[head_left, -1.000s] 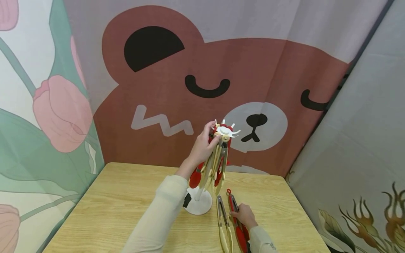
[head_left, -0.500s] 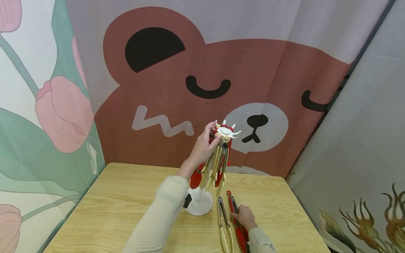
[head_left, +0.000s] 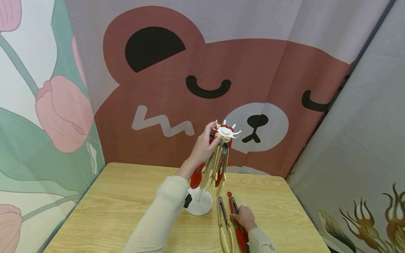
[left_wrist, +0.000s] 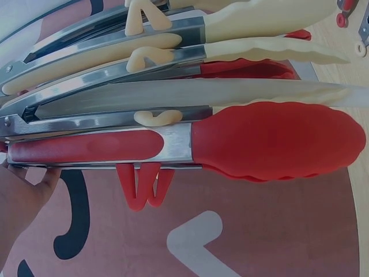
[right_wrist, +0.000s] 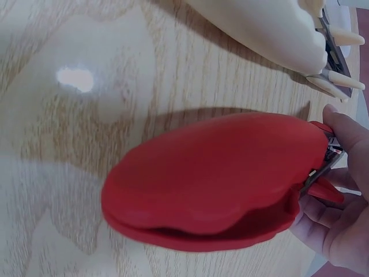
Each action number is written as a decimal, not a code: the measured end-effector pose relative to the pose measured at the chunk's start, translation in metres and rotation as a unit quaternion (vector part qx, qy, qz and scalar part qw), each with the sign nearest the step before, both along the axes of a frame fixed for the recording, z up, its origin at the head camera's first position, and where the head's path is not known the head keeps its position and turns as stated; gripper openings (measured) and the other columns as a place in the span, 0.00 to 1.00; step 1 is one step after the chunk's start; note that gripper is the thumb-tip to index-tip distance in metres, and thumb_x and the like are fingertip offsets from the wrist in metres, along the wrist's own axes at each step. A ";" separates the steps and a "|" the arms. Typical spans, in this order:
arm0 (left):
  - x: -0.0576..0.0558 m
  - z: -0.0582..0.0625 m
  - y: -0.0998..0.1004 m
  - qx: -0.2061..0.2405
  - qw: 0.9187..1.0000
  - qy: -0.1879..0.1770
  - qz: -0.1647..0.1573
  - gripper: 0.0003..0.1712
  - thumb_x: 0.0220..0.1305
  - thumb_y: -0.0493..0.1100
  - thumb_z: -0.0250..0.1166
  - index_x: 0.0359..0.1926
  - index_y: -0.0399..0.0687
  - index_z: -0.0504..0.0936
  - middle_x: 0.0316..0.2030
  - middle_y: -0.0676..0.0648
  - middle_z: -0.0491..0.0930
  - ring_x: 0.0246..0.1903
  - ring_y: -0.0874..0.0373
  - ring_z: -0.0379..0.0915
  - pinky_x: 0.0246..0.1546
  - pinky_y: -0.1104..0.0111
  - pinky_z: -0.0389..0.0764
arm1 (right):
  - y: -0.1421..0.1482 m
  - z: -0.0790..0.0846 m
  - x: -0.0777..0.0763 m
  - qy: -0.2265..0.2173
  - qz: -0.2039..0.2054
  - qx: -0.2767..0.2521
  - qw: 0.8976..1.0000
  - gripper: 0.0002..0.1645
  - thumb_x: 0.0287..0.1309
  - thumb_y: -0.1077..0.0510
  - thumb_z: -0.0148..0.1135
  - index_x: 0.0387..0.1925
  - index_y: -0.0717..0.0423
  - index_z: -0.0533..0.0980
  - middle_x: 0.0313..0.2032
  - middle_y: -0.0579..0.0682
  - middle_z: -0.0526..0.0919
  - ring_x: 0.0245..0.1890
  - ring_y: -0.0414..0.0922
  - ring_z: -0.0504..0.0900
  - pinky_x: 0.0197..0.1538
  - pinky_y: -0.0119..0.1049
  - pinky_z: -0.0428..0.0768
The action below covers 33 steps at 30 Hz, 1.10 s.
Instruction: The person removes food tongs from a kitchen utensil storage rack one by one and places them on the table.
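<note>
A white rotating utensil stand point(head_left: 225, 131) carries several hanging tongs point(head_left: 216, 165), some cream-tipped and some red-tipped. My left hand point(head_left: 202, 146) grips the top of the stand from the left, thumb in front by the tongs' end rings and fingers behind. In the left wrist view red-headed tongs point(left_wrist: 277, 141) hang lowest beside the fingers. My right hand point(head_left: 245, 216) holds red tongs point(head_left: 240, 239) at their handles, low over the table. Their scalloped red heads point(right_wrist: 219, 179) lie close together, pointing away from the hand in the right wrist view. Cream tongs point(head_left: 224, 228) lie just left of them.
The wooden table point(head_left: 133, 196) has rounded back corners. The stand's round white base point(head_left: 202, 207) sits near its middle, with a small black piece point(head_left: 187, 201) at its left edge. Behind hangs a bear-print curtain point(head_left: 158, 140), with a tulip-print curtain point(head_left: 63, 116) to the left.
The red tongs in my right hand have slid very slightly toward me, and their end ring has turned. My left hand and the stand stay put.
</note>
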<state>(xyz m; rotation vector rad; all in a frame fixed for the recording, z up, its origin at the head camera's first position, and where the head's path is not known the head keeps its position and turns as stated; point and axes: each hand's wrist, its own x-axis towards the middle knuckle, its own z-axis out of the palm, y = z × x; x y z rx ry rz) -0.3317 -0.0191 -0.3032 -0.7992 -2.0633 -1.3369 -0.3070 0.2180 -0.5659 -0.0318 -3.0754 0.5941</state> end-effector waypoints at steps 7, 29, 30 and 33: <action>0.001 0.001 0.000 0.000 1.000 0.002 0.003 0.28 0.64 0.42 0.53 0.62 0.39 0.56 0.54 0.41 0.68 0.46 0.54 0.68 0.48 0.62 0.69 | 0.000 0.000 0.001 -0.001 0.000 -0.003 1.000 0.23 0.43 0.48 0.69 0.14 0.56 0.65 0.13 0.47 0.66 0.13 0.42 0.64 0.16 0.33 0.62; 0.000 -0.001 0.001 -0.001 1.000 0.000 0.004 0.28 0.64 0.42 0.53 0.63 0.43 0.56 0.57 0.42 0.66 0.49 0.54 0.67 0.49 0.61 0.68 | -0.002 -0.005 0.003 0.014 0.002 0.036 0.999 0.25 0.41 0.45 0.68 0.18 0.57 0.64 0.15 0.49 0.67 0.15 0.44 0.67 0.17 0.38 0.65; 0.000 -0.001 0.001 -0.001 1.000 0.000 0.004 0.28 0.64 0.42 0.53 0.63 0.43 0.56 0.56 0.42 0.66 0.48 0.54 0.67 0.49 0.61 0.68 | -0.003 -0.005 0.003 0.013 0.001 0.037 0.999 0.26 0.41 0.45 0.68 0.18 0.57 0.64 0.16 0.49 0.67 0.15 0.44 0.67 0.17 0.38 0.65; 0.001 -0.001 0.000 0.001 1.000 -0.001 0.002 0.28 0.64 0.42 0.53 0.63 0.44 0.56 0.56 0.42 0.66 0.48 0.54 0.67 0.48 0.60 0.69 | -0.003 -0.006 0.003 0.012 0.000 0.040 0.999 0.26 0.41 0.44 0.68 0.18 0.57 0.64 0.15 0.49 0.67 0.15 0.44 0.67 0.17 0.38 0.65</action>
